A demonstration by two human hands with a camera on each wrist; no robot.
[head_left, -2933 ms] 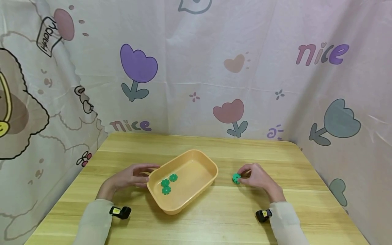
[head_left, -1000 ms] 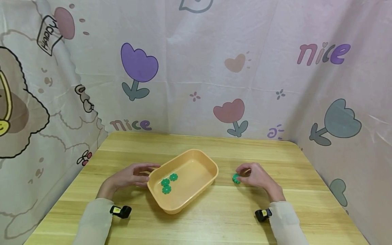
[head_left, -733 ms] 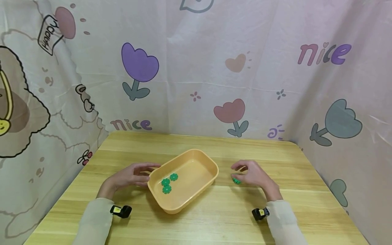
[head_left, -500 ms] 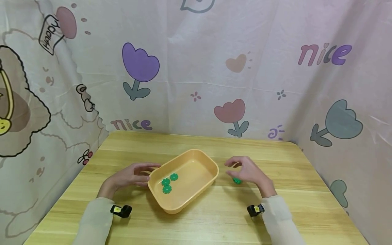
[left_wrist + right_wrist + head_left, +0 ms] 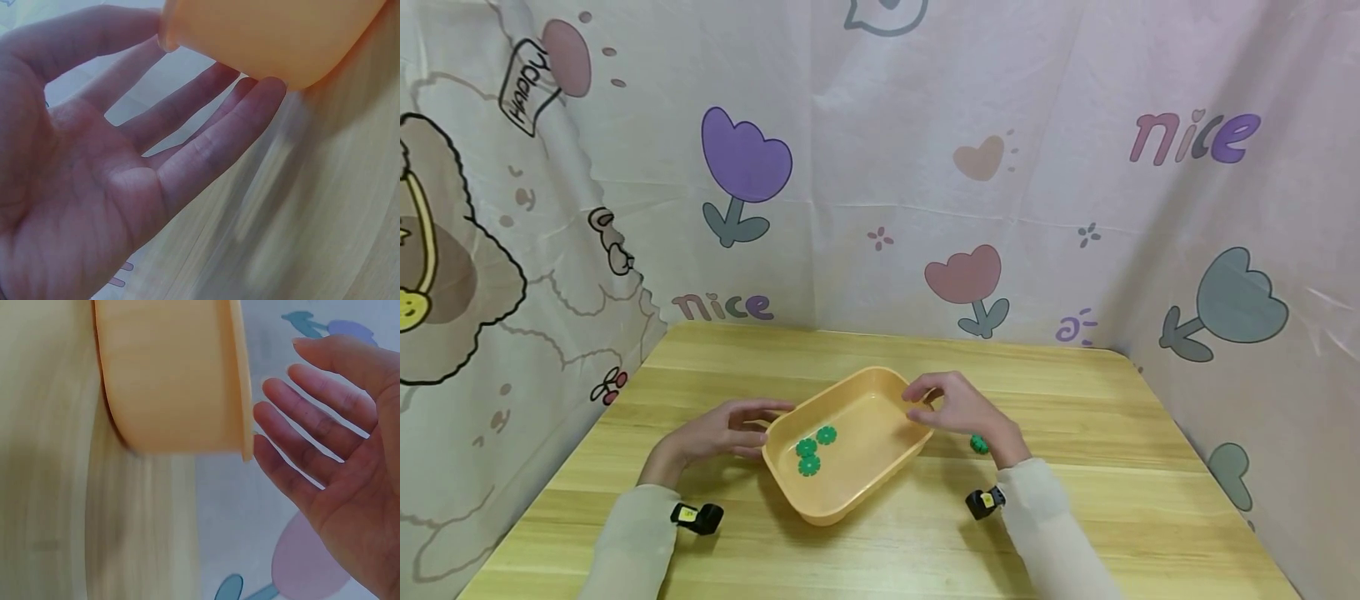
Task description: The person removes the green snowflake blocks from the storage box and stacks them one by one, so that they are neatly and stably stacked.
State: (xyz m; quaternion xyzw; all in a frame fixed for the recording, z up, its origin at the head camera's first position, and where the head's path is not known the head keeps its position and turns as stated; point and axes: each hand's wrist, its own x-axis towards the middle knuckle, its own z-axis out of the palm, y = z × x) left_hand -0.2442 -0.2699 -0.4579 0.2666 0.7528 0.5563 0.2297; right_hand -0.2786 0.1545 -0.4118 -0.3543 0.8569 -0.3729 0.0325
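Yellow-orange tray with green flower-shaped pieces, two hands, wooden table

Lettering: backdrop cloth (image 5: 865,125), printed with flowers, hearts and the word "nice" twice: large lettering (image 5: 1195,137) at upper right, smaller lettering (image 5: 722,307) at lower left, just above the table edge. Slanted writing on a printed tag (image 5: 526,79) at far left, hard to make out. Two black wrist devices, left device (image 5: 706,520) and right device (image 5: 981,504), each with a yellow label too small to read.

Container: one yellow-orange tray (image 5: 876,442), rounded corners, set at an angle on the wooden table (image 5: 880,567). Contents: three green pieces (image 5: 807,447), flower-shaped, grouped toward the tray's left end; two touching, the third just beside them.

Outside the tray: green item (image 5: 979,443), on the table to the right, near the right wrist.

Left hand (image 5: 730,429): fingers extended and spread, fingertips against the tray's left end.

Right hand (image 5: 958,404): thumb and fingers well parted, grasping nothing, at the tray's right end; contact with the rim cannot be told.
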